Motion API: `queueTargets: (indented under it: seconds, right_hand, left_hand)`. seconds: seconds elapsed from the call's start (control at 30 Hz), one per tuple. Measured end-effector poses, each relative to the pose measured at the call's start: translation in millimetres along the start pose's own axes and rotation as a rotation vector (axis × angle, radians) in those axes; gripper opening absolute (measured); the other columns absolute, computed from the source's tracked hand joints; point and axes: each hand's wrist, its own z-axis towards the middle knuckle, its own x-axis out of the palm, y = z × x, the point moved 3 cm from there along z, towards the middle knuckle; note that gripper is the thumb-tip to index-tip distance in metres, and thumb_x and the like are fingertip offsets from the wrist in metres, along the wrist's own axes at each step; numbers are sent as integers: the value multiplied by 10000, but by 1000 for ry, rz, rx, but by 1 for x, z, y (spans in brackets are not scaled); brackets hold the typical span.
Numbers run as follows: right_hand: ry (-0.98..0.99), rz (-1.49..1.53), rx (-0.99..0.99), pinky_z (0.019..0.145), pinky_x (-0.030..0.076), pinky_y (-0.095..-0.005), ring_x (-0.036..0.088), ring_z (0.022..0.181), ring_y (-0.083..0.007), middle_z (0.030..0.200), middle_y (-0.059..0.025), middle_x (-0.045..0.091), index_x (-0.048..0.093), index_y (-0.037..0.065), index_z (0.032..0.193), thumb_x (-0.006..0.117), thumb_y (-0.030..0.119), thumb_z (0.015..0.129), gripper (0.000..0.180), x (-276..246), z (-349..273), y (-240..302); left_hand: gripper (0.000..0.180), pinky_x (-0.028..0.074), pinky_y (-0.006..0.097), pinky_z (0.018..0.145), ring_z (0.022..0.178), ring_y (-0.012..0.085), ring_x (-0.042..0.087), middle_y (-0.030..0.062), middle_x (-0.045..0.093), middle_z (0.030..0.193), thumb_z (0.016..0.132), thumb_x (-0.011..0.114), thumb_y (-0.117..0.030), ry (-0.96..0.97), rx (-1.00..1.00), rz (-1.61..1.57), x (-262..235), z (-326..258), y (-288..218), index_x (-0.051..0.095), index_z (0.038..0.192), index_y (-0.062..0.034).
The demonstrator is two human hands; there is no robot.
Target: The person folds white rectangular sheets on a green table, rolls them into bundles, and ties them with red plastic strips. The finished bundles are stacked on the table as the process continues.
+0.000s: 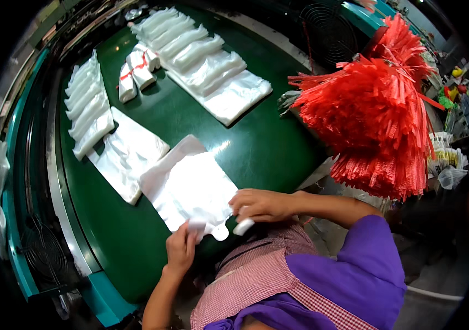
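A flat stack of white plastic bags [193, 184] lies at the near edge of the green belt [245, 148], its handle end toward me. My left hand [181, 247] pinches the bags' near left corner, where a white flap folds up by the fingers. At the near right corner, my right hand [262, 205] has its fingers curled over the bags, and a white end [244, 225] pokes out below them. Between the hands a small rounded tab [220, 232] hangs from the near edge. Another white bag stack [127, 151] lies just beyond, to the left.
Overlapping bag bundles form a row at the left [88, 104] and another at the far right [207, 66]. Rolled bags [138, 69] tied with red strips lie between them. A large bunch of red plastic strips [372, 110] hangs at the right. A metal rail [64, 209] borders the belt's left side.
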Motion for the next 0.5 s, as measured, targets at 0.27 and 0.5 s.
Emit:
queueTargets:
  seconds: [0.27, 0.5]
  right_hand:
    - [4, -207, 324, 657, 489, -457, 635, 756, -369, 787, -170, 650, 585, 39, 843, 540, 273, 863, 239, 48, 71, -21]
    - [-98, -624, 16, 1072, 301, -459, 307, 1358, -345, 1404, -209, 401, 523, -32, 1222, 510, 203, 849, 442, 56, 66, -2]
  left_hand:
    - [249, 493, 424, 689, 809, 316, 634, 161, 644, 907, 841, 612, -231, -29, 93, 504, 11, 21, -5, 636, 1028, -70]
    - [437, 444, 461, 917, 1123, 344, 561, 202, 570, 1220, 779, 468, 36, -61, 305, 515, 40, -41, -28, 567, 1201, -19]
